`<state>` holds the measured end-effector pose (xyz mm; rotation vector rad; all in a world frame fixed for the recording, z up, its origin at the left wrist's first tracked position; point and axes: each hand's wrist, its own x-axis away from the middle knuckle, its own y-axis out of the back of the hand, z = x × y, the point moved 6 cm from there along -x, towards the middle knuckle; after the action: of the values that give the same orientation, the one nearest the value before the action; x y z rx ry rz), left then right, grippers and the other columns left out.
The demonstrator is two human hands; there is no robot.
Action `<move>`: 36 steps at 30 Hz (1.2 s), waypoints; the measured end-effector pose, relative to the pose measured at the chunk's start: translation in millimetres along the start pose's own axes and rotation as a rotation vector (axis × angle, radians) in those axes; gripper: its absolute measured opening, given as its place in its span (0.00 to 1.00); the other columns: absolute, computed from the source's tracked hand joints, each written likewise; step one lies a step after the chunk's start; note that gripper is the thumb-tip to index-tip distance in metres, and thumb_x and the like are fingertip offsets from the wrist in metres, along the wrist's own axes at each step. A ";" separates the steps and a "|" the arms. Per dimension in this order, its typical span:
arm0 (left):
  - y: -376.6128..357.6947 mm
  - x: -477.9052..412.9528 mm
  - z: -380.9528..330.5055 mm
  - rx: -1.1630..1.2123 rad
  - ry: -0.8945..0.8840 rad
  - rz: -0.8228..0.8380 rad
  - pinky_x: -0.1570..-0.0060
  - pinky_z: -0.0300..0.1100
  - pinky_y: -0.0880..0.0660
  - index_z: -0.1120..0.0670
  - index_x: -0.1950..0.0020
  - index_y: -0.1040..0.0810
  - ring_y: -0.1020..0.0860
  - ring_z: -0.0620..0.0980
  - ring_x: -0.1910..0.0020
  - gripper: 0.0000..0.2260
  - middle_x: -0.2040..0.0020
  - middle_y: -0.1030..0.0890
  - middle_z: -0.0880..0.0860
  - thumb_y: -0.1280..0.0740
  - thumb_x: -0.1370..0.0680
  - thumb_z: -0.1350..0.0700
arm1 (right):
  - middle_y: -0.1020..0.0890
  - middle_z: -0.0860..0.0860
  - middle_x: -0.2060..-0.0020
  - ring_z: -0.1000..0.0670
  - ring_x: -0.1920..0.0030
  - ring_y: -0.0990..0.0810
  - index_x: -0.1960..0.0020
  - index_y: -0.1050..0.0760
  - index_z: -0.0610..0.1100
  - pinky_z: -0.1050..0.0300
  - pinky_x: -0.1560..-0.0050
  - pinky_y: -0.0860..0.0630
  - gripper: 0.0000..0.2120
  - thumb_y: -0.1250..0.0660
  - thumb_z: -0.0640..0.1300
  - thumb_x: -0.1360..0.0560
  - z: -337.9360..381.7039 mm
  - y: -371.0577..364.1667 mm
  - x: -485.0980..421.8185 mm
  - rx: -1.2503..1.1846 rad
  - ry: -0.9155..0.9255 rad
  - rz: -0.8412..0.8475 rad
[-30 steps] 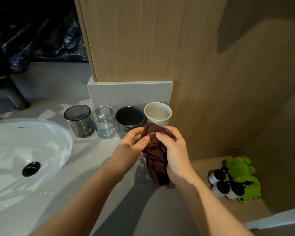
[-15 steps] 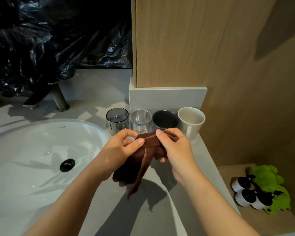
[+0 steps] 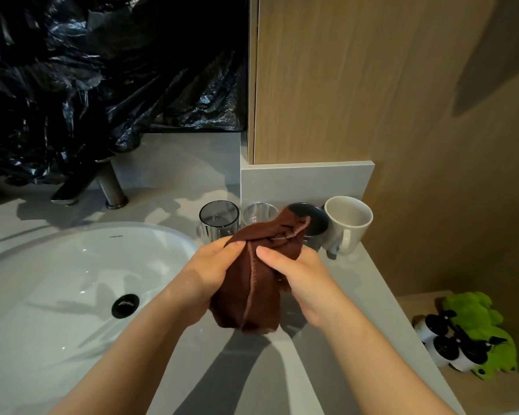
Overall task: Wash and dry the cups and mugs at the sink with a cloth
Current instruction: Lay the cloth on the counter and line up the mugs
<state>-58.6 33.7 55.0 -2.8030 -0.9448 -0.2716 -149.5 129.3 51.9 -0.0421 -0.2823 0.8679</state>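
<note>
A brown cloth (image 3: 253,286) is bunched between both hands above the grey counter. My left hand (image 3: 210,271) grips its left side, thumb on top. My right hand (image 3: 294,274) grips its right side. Behind the cloth a row stands against the backsplash: a smoky grey glass (image 3: 219,220), a clear glass (image 3: 256,213) partly hidden, a dark cup (image 3: 315,226) mostly covered by the cloth, and a white mug (image 3: 348,224) with its handle toward me.
A white oval sink (image 3: 72,283) with a black drain (image 3: 125,305) lies at left, a metal tap (image 3: 108,187) behind it. Black plastic sheeting (image 3: 102,70) covers the back. A wooden cabinet (image 3: 342,79) rises at right. A green toy (image 3: 480,327) with small bottles (image 3: 444,345) sits on a lower shelf.
The view has swung left, bringing the sink and tap further into view. My hands have gathered the cloth into a thicker bundle that now hangs lower and covers the dark cup.
</note>
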 end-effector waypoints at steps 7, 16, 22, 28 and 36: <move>10.6 -6.9 13.0 0.168 0.192 -0.077 0.62 0.42 0.21 0.56 0.52 0.20 0.17 0.52 0.65 0.10 0.61 0.15 0.55 0.40 0.19 0.57 | 0.15 0.47 0.56 0.48 0.55 0.17 0.48 0.22 0.46 0.48 0.54 0.20 0.07 0.36 0.39 0.24 8.8 17.0 -2.1 -0.466 -0.026 -0.005; -4.4 -0.7 11.6 0.313 0.088 0.035 0.48 0.47 0.22 0.55 0.40 0.22 0.18 0.53 0.46 0.12 0.45 0.16 0.55 0.40 0.21 0.56 | 0.24 0.47 0.38 0.49 0.51 0.19 0.24 0.46 0.51 0.56 0.61 0.20 0.38 0.29 0.47 0.28 -1.0 10.2 -2.1 -0.388 -0.152 -0.167; 2.7 -1.2 10.0 0.161 0.057 -0.025 0.51 0.45 0.23 0.58 0.39 0.22 0.18 0.55 0.48 0.12 0.47 0.16 0.57 0.41 0.19 0.57 | 0.16 0.52 0.56 0.52 0.57 0.16 0.40 0.28 0.50 0.61 0.61 0.20 0.22 0.26 0.38 0.31 -1.0 3.6 0.5 -0.092 -0.105 -0.028; -9.4 0.5 16.1 0.292 0.200 0.001 0.64 0.42 0.20 0.59 0.47 0.20 0.16 0.49 0.60 0.17 0.55 0.15 0.56 0.43 0.19 0.50 | 0.24 0.55 0.55 0.49 0.48 0.24 0.46 0.37 0.53 0.53 0.49 0.27 0.18 0.30 0.45 0.28 33.2 14.1 7.8 0.853 0.339 -0.285; -5.6 1.3 25.9 0.297 0.270 0.045 0.57 0.45 0.22 0.57 0.39 0.21 0.17 0.51 0.56 0.19 0.51 0.15 0.56 0.43 0.20 0.47 | 0.19 0.56 0.49 0.58 0.45 0.24 0.46 0.23 0.57 0.66 0.43 0.30 0.15 0.35 0.38 0.25 28.8 -9.2 15.5 0.706 0.403 0.113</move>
<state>-58.0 44.5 30.8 -2.4384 -0.7867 -0.4495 -140.7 132.9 84.5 0.4237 0.4151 1.0097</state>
